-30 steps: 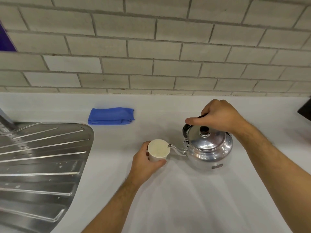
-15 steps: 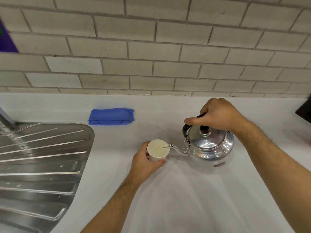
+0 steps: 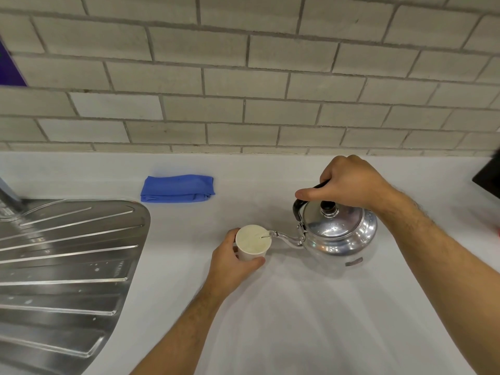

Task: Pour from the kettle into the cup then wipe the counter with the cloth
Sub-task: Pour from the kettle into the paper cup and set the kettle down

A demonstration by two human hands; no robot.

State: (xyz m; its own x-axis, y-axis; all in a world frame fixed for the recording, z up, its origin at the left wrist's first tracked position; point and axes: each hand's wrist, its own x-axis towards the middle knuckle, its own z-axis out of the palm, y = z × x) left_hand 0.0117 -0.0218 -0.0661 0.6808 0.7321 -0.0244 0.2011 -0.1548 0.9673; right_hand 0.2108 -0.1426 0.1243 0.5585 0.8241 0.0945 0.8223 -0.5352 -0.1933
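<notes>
Sitting on the white counter [image 3: 284,334] are one cup [image 3: 253,242], one steel kettle [image 3: 338,234] and one folded blue cloth [image 3: 177,188], the cloth lying well apart near the brick wall [image 3: 243,77]. The left hand [image 3: 230,263] is curling its fingers around the cup; the right hand [image 3: 349,182] is closing around the kettle's black handle, hiding most of it. The spout is reaching over the cup's rim. A ribbed drainboard [image 3: 62,266] is running off the left edge.
</notes>
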